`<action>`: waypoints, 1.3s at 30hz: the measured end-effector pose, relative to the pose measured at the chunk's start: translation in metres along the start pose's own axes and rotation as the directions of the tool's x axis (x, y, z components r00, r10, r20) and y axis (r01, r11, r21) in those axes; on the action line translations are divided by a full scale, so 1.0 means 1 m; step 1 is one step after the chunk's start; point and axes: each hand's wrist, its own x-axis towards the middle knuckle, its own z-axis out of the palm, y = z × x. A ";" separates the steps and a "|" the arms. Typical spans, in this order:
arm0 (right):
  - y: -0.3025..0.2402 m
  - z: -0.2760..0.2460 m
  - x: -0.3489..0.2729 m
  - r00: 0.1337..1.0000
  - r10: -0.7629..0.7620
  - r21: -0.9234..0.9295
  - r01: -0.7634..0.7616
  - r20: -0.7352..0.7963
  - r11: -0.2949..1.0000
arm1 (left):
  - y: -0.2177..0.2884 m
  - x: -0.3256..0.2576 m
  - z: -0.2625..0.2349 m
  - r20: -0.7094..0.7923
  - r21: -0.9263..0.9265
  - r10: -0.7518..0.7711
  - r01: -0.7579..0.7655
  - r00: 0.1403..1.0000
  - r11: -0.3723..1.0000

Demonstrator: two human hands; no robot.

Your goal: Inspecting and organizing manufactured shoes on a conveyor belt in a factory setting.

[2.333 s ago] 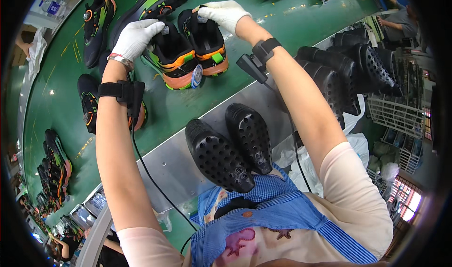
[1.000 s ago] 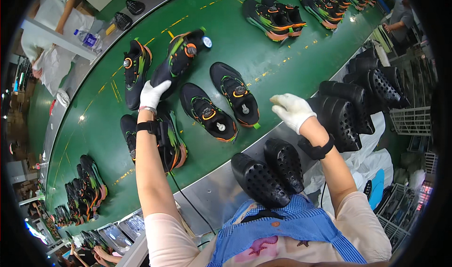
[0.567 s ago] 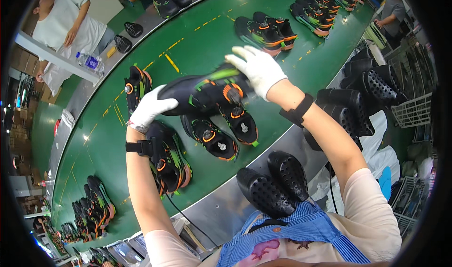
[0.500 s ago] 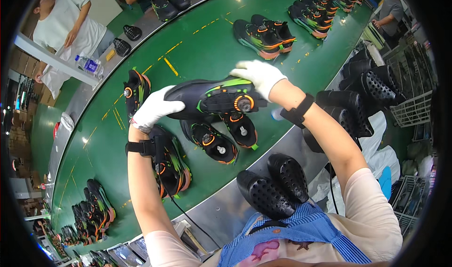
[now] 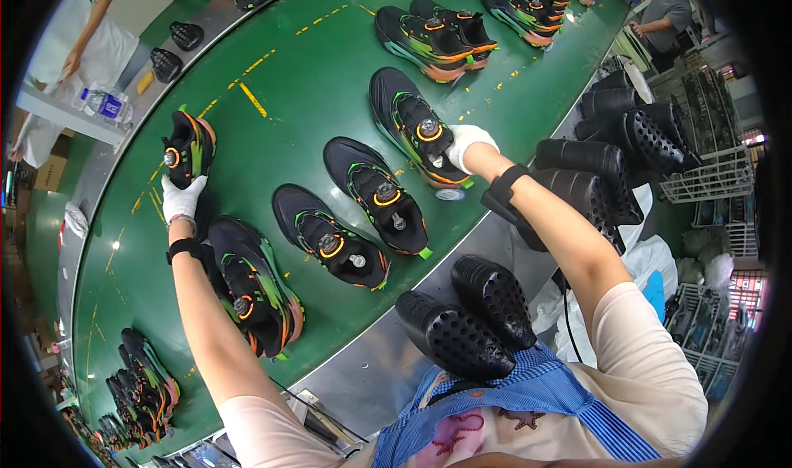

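My gloved left hand [image 5: 182, 199] grips the toe end of a black sneaker [image 5: 196, 142] with green and orange trim, on the far left of the green conveyor belt [image 5: 330, 96]. With fingers partly hidden, my gloved right hand [image 5: 472, 148] holds the heel end of another such sneaker [image 5: 406, 117], its toe pointing away from me. Between my hands lie two matching sneakers, one [image 5: 375, 189] beside the other [image 5: 326, 241], each with an orange-ringed dial. A further sneaker [image 5: 257, 282] rests beside my left forearm, partly covering another shoe.
Two black shoe lasts [image 5: 454, 336] with perforated soles lie on the metal edge near me. More black lasts [image 5: 586, 179] are stacked at right by a white wire rack [image 5: 709, 179]. A sneaker pair [image 5: 433, 43] sits farther along. A person [image 5: 87, 30] stands across the belt.
The sneaker held between both hands is now down on the belt under my right hand. My left hand has left it and moved left to another sneaker. The view has shifted.
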 end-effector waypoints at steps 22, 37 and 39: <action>-0.091 0.016 -0.034 0.964 -0.223 0.029 0.221 0.144 0.975 | 0.214 -0.071 -0.020 -0.219 -0.010 0.876 -0.899 0.429 0.437; 0.006 -0.043 -0.074 0.964 -0.204 0.078 0.220 -0.170 0.972 | 0.270 -0.185 0.023 0.239 -0.209 0.832 -0.811 0.500 0.547; 0.013 -0.027 -0.069 0.954 -0.239 0.116 0.262 -0.180 0.958 | 0.236 -0.206 -0.010 0.144 -0.135 0.720 -0.708 0.679 0.694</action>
